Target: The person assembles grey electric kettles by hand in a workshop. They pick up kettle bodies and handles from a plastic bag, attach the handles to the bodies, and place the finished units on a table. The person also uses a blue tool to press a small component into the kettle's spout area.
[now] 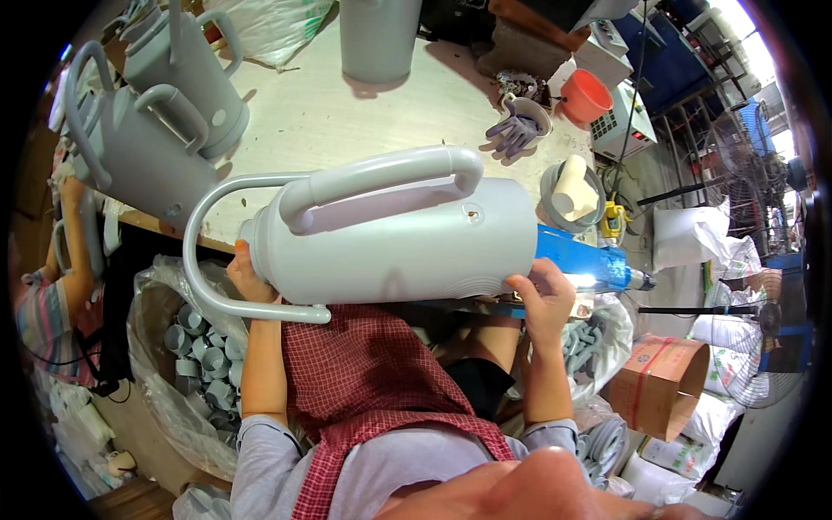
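Observation:
A pale grey plastic thermos jug casing (407,247) lies on its side across the front of me, its neck to the left and its base to the right. On its upper side runs a thick grip handle, and a long curved carrying handle (198,234) loops out around the neck. My left hand (249,276) is closed around the neck end, inside that loop, with most fingers hidden behind. My right hand (548,296) grips the base end, thumb on the near side. A small round hole shows in the wall near the base.
More grey jugs (186,82) stand at the left; another (377,43) is at the back. A bag of grey plastic rings (204,347) sits left of my lap. Right are a blue machine part (576,258), a grey bowl (572,195), an orange cup (587,95) and a carton (654,386).

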Demonstrator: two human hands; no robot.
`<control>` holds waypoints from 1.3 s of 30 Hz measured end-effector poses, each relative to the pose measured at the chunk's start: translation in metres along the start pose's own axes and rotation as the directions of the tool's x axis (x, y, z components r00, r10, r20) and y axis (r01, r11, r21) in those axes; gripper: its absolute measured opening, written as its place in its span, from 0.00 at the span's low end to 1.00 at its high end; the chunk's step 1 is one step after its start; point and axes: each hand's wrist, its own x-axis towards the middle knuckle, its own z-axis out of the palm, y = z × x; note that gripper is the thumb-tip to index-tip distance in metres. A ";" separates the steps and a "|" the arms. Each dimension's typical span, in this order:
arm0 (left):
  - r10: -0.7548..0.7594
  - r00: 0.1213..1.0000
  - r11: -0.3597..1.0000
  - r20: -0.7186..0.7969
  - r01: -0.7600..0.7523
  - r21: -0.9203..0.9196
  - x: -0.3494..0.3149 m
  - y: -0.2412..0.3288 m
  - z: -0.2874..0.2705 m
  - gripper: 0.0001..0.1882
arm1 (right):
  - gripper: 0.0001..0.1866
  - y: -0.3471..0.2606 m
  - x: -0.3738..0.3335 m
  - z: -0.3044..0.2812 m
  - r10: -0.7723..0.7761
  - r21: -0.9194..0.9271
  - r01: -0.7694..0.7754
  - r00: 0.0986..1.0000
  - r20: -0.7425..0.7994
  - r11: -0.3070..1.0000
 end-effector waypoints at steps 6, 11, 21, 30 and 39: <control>0.008 0.999 0.996 0.054 -0.012 0.085 0.001 -0.006 -0.010 0.27 | 0.20 -0.061 0.037 -0.009 -0.412 -0.243 0.393 0.910 -0.034 0.887; 0.048 0.999 0.996 0.002 -0.048 0.075 0.000 0.004 -0.006 0.27 | 0.24 -0.071 0.099 0.059 -0.418 -0.080 0.452 0.868 0.267 0.888; 0.012 1.000 1.000 0.014 -0.013 0.017 0.007 0.017 0.002 0.25 | 0.22 -0.050 0.098 0.036 -0.313 0.271 0.217 0.867 0.389 0.938; 0.046 0.999 0.997 -0.021 -0.044 0.063 0.007 0.018 -0.006 0.24 | 0.22 -0.064 0.092 0.037 -0.306 -0.019 0.353 0.837 0.453 0.936; 0.067 0.997 0.994 -0.048 -0.063 0.084 0.019 0.004 -0.024 0.18 | 0.19 -0.046 0.084 0.037 -0.505 -0.187 0.561 0.817 0.277 0.806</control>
